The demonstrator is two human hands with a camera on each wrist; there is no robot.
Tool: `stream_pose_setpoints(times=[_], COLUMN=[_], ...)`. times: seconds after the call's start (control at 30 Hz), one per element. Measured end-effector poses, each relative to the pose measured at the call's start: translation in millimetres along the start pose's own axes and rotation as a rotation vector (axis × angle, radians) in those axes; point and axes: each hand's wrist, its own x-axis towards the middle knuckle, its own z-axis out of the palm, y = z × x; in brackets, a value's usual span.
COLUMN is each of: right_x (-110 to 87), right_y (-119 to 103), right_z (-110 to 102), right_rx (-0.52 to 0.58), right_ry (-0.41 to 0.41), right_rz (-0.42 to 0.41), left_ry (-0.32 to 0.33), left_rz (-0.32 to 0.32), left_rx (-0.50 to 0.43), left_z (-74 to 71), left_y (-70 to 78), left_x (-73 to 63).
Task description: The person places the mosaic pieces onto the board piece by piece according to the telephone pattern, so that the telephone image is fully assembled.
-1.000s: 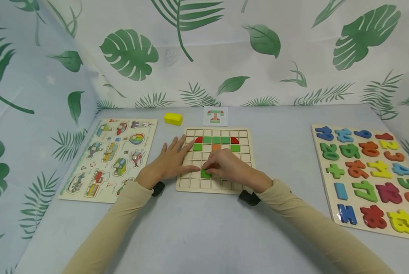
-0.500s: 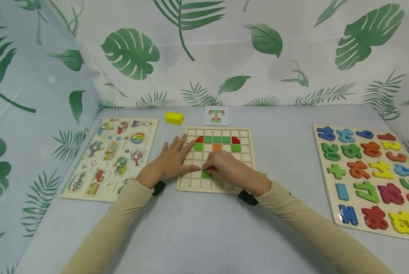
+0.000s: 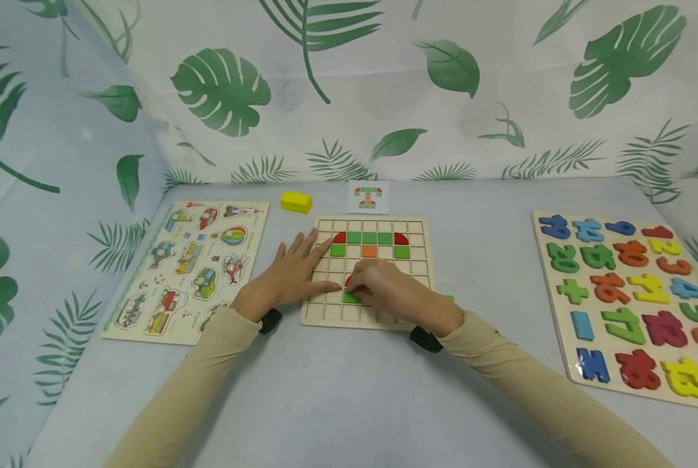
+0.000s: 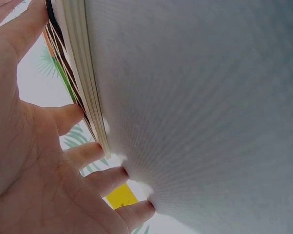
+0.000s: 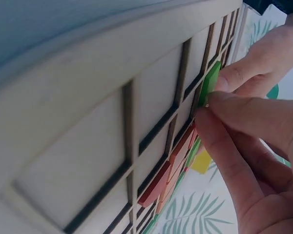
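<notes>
My left hand (image 3: 295, 276) lies spread over the left edge of the gridded wooden board (image 3: 314, 315), thumb and index finger reaching onto it. In the left wrist view its fingers (image 4: 107, 180) extend past the board's side. At the lower middle of the grid, my right hand (image 3: 384, 286) pinches a green square tile (image 3: 351, 296) between thumb and index finger; the right wrist view shows the tile (image 5: 211, 80) tilted at the fingertips. A red quarter-round tile (image 3: 349, 281) lies just above it. Higher up, a row of green tiles (image 3: 369, 238) runs between red quarter-rounds, with an orange tile (image 3: 370, 251) below.
A pattern card (image 3: 368, 197) lies behind the board, with a yellow block (image 3: 296, 202) to its left. A vehicle puzzle (image 3: 188, 273) is at left, a number puzzle (image 3: 635, 305) at right. Another green piece (image 3: 450, 298) shows beside the right wrist.
The right fingers have shifted slightly, and more of the red quarter-round tile above the green one now shows. The left hand keeps its place on the board.
</notes>
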Motion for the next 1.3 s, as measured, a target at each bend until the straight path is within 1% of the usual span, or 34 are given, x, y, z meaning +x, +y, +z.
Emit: stream_pose_setpoints(times=[0.17, 0.3, 0.37, 0.43, 0.53, 0.63, 0.77, 0.9, 1.0, 1.13, 1.3], right_x=[-8.3, -19.7, -27.4, -36.4, -50.4, -64.6, -82.6, -95.9, -101.5, -101.4, -96.4], right_y=[7, 16, 22, 28, 37, 43, 51, 56, 58, 59, 58], right_z=[-10, -30, -42, -54, -68, -77, -86, -87, -80, -68, -64], right_rx=[0.047, 0.075, 0.073, 0.078, 0.095, 0.116, 0.115, 0.116, 0.138, 0.159, 0.169], right_ry=[-0.027, -0.051, -0.076, -0.111, -0.164, -0.204, -0.237, -0.253, -0.243, -0.210, -0.207], right_rz=[-0.015, -0.024, -0.010, 0.014, 0.079, 0.141, 0.217, 0.279, 0.287, 0.264, 0.282], left_ry=[-0.002, -0.002, -0.003, -0.001, 0.002, 0.004, 0.003, 0.000, 0.000, -0.002, 0.006], left_rz=[0.002, -0.002, -0.004, -0.003, -0.005, -0.004, 0.003, 0.001, -0.001, -0.006, 0.005], left_rx=[0.010, 0.018, 0.021, 0.020, 0.023, 0.016, -0.002, -0.011, -0.006, 0.001, -0.006], left_z=[0.6, -0.5, -1.1, -1.6, -1.7, -1.0, 0.8, 3.0, 4.2, 3.7, 2.4], left_y=[0.0, 0.2, -0.3, -0.7, -1.8, -2.6, -3.1, -2.4, -2.2, -2.3, -2.5], left_x=[1.8, 2.0, 1.7, 1.3, 0.6, 0.2, 1.0, 1.9, 1.6, 0.3, -0.2])
